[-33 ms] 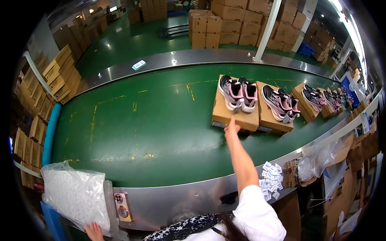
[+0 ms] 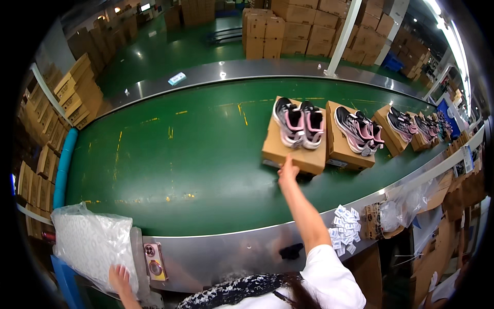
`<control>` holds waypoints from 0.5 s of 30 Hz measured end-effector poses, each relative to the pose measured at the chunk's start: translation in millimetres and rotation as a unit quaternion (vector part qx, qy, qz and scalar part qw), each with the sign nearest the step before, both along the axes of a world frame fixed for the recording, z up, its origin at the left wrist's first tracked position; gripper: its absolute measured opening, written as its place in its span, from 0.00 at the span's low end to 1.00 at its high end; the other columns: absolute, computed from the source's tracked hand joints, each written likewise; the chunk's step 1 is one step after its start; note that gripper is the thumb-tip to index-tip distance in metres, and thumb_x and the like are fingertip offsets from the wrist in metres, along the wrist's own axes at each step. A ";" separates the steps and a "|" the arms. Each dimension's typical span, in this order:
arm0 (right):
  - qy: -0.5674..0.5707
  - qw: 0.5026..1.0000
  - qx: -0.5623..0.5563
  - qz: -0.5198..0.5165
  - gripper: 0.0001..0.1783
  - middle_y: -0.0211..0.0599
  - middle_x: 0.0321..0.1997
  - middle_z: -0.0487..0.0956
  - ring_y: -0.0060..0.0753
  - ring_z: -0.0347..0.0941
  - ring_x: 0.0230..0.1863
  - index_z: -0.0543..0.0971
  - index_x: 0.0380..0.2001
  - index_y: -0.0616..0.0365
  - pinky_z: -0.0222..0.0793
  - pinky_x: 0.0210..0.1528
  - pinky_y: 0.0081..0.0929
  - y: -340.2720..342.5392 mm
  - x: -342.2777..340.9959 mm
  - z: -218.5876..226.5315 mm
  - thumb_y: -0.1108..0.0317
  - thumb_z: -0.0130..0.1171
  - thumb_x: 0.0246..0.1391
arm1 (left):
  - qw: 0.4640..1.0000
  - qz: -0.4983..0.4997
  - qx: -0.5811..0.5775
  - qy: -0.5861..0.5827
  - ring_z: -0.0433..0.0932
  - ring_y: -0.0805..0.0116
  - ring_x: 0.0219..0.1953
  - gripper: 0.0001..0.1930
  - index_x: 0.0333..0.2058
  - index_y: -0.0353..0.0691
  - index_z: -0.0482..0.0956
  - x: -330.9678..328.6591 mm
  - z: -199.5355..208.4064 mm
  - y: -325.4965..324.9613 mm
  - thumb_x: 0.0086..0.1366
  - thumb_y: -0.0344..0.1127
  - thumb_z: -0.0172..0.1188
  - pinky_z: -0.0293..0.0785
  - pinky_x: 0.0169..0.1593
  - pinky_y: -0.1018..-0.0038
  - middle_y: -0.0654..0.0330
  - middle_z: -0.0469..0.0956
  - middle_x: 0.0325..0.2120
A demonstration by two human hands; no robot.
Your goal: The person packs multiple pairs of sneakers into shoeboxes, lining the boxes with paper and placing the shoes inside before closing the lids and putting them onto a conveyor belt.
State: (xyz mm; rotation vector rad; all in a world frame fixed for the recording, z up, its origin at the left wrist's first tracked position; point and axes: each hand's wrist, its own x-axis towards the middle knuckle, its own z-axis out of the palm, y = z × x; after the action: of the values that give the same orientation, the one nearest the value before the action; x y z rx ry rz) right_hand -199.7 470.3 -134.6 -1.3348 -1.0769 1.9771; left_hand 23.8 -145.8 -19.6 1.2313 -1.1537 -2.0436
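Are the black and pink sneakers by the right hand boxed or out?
Out: the sneakers stand upright on top of the brown cardboard box.

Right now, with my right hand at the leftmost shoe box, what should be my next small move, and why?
Perhaps draw the box slowly toward you, keeping it level: your right hand is at its near edge, a pair of shoes stands on top, and your left hand is away over the plastic bag.

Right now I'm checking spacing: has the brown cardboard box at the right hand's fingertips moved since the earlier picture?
Yes: the brown cardboard box has shifted slightly left and nearer the person, judged against the white upright post.
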 end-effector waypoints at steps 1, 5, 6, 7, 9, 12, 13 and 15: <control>0.016 0.998 0.002 0.061 0.23 0.34 0.16 0.68 0.23 0.62 0.13 0.67 0.27 0.62 0.54 0.09 0.19 -44.1 12.5 -1.1 0.51 0.60 0.44 | 0.993 -0.107 -0.055 0.015 0.70 0.63 0.46 0.26 0.52 0.41 0.60 -20.9 12.9 35.1 0.57 0.46 0.52 0.70 0.43 0.69 0.55 0.64 0.49; 0.058 0.945 -0.143 0.289 0.17 0.38 0.25 0.73 0.25 0.65 0.20 0.70 0.29 0.63 0.61 0.20 0.22 -140.7 113.0 9.4 0.58 0.56 0.50 | 0.862 -0.445 -0.232 0.062 0.71 0.67 0.43 0.21 0.46 0.34 0.67 -97.1 9.1 155.1 0.56 0.39 0.57 0.69 0.43 0.74 0.55 0.70 0.43; 0.048 0.876 -0.191 0.441 0.19 0.41 0.29 0.74 0.29 0.70 0.27 0.70 0.33 0.65 0.65 0.25 0.25 -141.2 138.8 24.5 0.57 0.56 0.50 | 0.809 -0.504 -0.291 0.084 0.72 0.68 0.42 0.20 0.44 0.32 0.69 -111.6 9.9 184.1 0.55 0.37 0.58 0.69 0.43 0.75 0.55 0.72 0.41; 0.040 0.847 -0.194 0.494 0.19 0.44 0.33 0.75 0.33 0.73 0.36 0.70 0.36 0.67 0.68 0.31 0.27 -155.3 156.4 68.1 0.59 0.55 0.52 | 0.757 -0.536 -0.360 0.102 0.72 0.69 0.41 0.19 0.43 0.30 0.71 -121.6 14.3 204.5 0.55 0.35 0.60 0.69 0.43 0.76 0.55 0.73 0.40; 0.206 0.791 0.051 0.573 0.10 0.37 0.32 0.77 0.27 0.74 0.33 0.75 0.35 0.63 0.68 0.33 0.21 -143.6 167.7 130.9 0.67 0.50 0.55 | 0.620 -0.544 -0.546 0.148 0.73 0.68 0.43 0.20 0.45 0.35 0.71 -141.5 34.2 242.7 0.54 0.33 0.60 0.69 0.43 0.75 0.55 0.73 0.42; 0.225 0.649 0.659 0.307 0.08 0.41 0.34 0.75 0.36 0.71 0.34 0.74 0.29 0.62 0.67 0.35 0.29 -108.4 136.7 174.4 0.71 0.58 0.44 | 0.550 -0.516 -0.611 0.243 0.71 0.58 0.46 0.23 0.48 0.40 0.70 -166.1 52.3 285.5 0.53 0.37 0.61 0.68 0.46 0.70 0.51 0.69 0.47; 0.178 0.617 0.717 0.272 0.10 0.44 0.41 0.72 0.44 0.69 0.41 0.74 0.30 0.62 0.66 0.40 0.34 -100.6 122.0 182.2 0.71 0.60 0.42 | 0.531 -0.513 -0.619 0.268 0.71 0.56 0.46 0.23 0.48 0.41 0.70 -171.5 58.0 295.4 0.53 0.38 0.61 0.68 0.47 0.70 0.51 0.69 0.48; 0.161 0.610 0.709 0.316 0.11 0.47 0.44 0.72 0.48 0.69 0.43 0.73 0.31 0.61 0.66 0.42 0.34 -74.2 85.0 155.5 0.70 0.60 0.42 | 0.518 -0.508 -0.625 0.288 0.71 0.55 0.46 0.21 0.46 0.42 0.71 -190.4 45.3 313.4 0.53 0.38 0.60 0.68 0.47 0.68 0.50 0.67 0.49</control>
State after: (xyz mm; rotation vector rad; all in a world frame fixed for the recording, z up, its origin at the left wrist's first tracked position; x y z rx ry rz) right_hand -114.7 396.1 20.9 0.3281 -2.2723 0.8430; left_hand -166.6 167.6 25.6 -1.0026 -2.4279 -1.0837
